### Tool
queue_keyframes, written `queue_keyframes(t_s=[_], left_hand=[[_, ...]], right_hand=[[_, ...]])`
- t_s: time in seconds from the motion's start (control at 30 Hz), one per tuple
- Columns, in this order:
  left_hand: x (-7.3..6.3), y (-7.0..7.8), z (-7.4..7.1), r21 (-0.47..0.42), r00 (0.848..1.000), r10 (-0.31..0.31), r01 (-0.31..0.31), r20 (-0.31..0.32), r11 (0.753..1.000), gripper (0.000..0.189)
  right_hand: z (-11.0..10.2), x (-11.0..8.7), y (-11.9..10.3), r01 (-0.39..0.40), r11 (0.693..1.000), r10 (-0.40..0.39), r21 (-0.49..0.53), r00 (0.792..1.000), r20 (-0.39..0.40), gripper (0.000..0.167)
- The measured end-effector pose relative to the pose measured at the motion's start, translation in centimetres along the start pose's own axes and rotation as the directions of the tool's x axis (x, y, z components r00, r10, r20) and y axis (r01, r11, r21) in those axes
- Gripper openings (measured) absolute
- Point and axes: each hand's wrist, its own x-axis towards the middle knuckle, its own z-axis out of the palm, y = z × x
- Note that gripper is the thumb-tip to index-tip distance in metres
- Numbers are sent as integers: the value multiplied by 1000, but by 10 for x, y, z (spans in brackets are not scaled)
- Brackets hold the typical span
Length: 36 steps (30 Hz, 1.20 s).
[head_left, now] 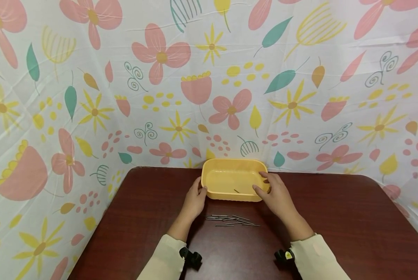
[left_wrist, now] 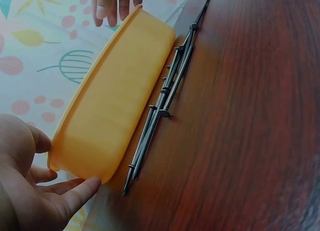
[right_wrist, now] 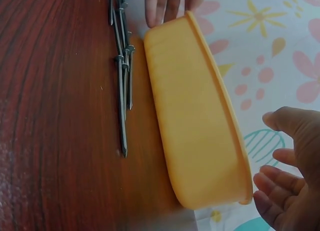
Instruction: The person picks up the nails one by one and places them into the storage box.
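A shallow yellow plastic tray [head_left: 233, 196] sits near the table's back edge. One dark nail [head_left: 236, 191] lies inside it. At the tray's left end, my left hand [head_left: 195, 199] touches the outer wall and rim with extended, spread fingers [left_wrist: 82, 193]. My right hand [head_left: 278, 194] is at the right end, its thumb and fingers parted; from the head view they overlap the rim, while the right wrist view shows most of them just beside it. On the near side of the tray, several metal nails [head_left: 230, 219] lie in a loose heap, crossing one another.
The dark red-brown table [head_left: 153, 217] has a wood-grain surface. Behind it and on the left hangs white cloth [head_left: 174, 136] printed with flowers and leaves, close to the tray's far side. Black wrist cameras [head_left: 191, 258] sit at both sleeves.
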Motion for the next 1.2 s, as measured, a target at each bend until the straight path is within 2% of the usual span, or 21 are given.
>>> queue_keyframes(t_s=[0.67, 1.2], left_hand=[[0, -2, 0, -2, 1000, 8, -8, -6, 1000, 55], [0, -2, -1, -6, 1000, -1, 1, 3, 1000, 56]], right_hand=[[-1, -8, -8, 51, 999, -51, -4, 998, -30, 45], [1, -26, -12, 62, 998, -62, 10, 998, -8, 37]])
